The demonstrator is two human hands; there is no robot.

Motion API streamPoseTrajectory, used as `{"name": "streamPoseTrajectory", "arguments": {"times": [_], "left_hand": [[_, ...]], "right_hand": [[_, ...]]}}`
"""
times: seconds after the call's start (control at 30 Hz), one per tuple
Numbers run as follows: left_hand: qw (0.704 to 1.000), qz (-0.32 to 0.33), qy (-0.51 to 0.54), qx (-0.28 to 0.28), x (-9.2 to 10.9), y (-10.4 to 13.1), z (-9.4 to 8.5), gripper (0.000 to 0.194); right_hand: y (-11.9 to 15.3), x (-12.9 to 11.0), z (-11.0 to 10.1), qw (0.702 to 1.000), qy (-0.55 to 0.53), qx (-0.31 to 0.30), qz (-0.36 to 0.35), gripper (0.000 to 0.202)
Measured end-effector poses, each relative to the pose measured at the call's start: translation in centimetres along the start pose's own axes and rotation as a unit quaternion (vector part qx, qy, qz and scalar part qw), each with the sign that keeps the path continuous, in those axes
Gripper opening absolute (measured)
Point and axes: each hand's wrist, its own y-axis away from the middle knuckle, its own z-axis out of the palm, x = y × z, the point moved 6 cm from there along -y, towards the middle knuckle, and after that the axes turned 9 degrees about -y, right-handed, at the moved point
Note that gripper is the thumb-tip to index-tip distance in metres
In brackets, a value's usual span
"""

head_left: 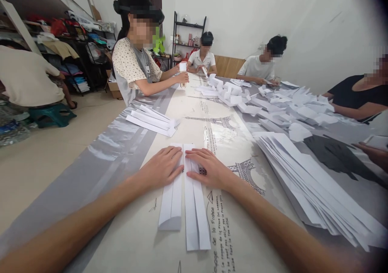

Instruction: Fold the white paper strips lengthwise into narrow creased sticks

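Note:
Two long folded white paper strips lie side by side in front of me, with a narrow gap between them. My left hand (pixel 163 166) rests on the upper part of the left paper strip (pixel 171 206), fingers stretched out and tips near its inner edge. The lower end of that strip bulges up slightly. On the right paper strip (pixel 194 216) lies my right hand (pixel 209 168), its fingers spread and also pressed down flat. A lengthwise fold line shows on each strip. Neither hand grips anything.
A tablecloth with Eiffel Tower prints (pixel 247 174) covers the table. Several folded strips (pixel 153 119) lie ahead to the left. A stack of long paper sheets (pixel 315 184) fans out at right, with a heap of folded papers (pixel 291 103) beyond. Several people sit or stand around the table.

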Motion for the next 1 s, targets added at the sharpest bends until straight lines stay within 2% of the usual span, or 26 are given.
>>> {"name": "streamPoseTrajectory", "arguments": {"times": [0.37, 0.6, 0.87, 1.0], "left_hand": [[0.999, -0.036, 0.021, 0.009, 0.1, 0.1, 0.5, 0.042], [1.000, -0.015, 0.007, 0.016, 0.5, 0.0, 0.3, 0.040], [1.000, 0.014, -0.023, -0.001, 0.9, -0.2, -0.1, 0.038], [0.999, 0.007, -0.032, -0.010, 1.1, -0.3, -0.2, 0.040]], "right_hand": [[-0.1, 0.1, 0.5, 1.000, -0.010, -0.007, 0.028, 0.056], [-0.1, -0.4, 0.7, 0.999, -0.010, -0.008, 0.037, 0.059], [0.0, -0.2, 1.0, 0.999, -0.021, -0.012, 0.028, 0.060], [0.0, -0.3, 1.1, 1.000, -0.007, -0.004, 0.019, 0.059]]}}
